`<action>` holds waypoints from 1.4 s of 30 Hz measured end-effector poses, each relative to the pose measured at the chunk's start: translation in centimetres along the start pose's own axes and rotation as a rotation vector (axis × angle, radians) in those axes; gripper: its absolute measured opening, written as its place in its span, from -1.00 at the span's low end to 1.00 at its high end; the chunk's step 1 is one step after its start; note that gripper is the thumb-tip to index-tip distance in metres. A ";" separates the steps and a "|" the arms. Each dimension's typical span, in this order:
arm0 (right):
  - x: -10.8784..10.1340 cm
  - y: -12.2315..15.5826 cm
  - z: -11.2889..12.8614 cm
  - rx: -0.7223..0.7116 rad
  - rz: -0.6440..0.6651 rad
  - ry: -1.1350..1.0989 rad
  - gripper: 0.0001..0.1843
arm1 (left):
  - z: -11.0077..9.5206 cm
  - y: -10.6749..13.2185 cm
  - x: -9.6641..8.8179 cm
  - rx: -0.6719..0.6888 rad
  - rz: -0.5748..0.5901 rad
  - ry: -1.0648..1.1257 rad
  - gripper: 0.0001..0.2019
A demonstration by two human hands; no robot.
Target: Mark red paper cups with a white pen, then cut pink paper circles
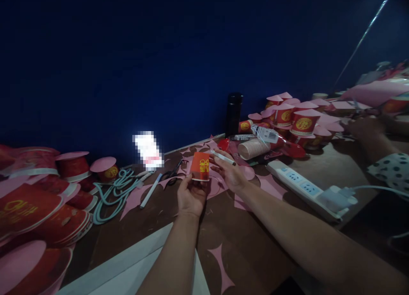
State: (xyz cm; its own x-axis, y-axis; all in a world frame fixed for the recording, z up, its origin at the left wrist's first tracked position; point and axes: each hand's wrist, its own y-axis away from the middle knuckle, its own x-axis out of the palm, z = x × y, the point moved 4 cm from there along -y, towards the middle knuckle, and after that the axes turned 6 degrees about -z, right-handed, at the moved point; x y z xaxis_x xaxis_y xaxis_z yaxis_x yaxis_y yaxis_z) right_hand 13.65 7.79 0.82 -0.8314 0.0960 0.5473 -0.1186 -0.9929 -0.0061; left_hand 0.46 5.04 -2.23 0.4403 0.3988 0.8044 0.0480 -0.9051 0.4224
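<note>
A small red paper cup (200, 165) with yellow characters is tilted over the table, its rim toward me. My left hand (191, 198) is closed around it from below. My right hand (230, 172), close to the cup's right side, has its fingers around a slim white pen (223, 157) with a dark end. Under and behind the cup lie pink paper offcuts (214, 188). Black scissors (174, 172) rest to the left of the cup, partly over the paper. Beside them is another white pen (151, 192).
Red cups with pink paper tops (303, 122) crowd the right; more (73, 165) stand left. A coiled cable (116, 197), black flask (234, 114), plastic bottle (271, 137), cup stack (254, 149) and power strip (298, 184) surround the hands. Another person's hand (367, 131) is at far right.
</note>
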 end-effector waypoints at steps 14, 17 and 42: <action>-0.2 -0.4 0.1 -0.041 -0.038 -0.051 -0.56 | 0.8 2.2 1.5 0.522 0.233 -0.928 -0.81; 0.1 0.1 0.3 -0.018 -0.004 -0.037 -0.56 | 1.1 2.1 1.9 0.284 0.249 -0.494 -0.71; 0.0 0.2 -0.4 -0.100 0.014 0.140 -0.58 | 0.3 1.2 1.2 0.396 0.132 -0.481 -0.70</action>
State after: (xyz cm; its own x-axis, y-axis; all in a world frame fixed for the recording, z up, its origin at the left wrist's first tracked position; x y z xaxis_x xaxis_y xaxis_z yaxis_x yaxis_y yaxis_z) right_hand 13.39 7.60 0.56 -0.8999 0.0974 0.4250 -0.1535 -0.9831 -0.0998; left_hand 1.35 4.39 -0.87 0.8139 0.2525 0.5232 0.2533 -0.9647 0.0715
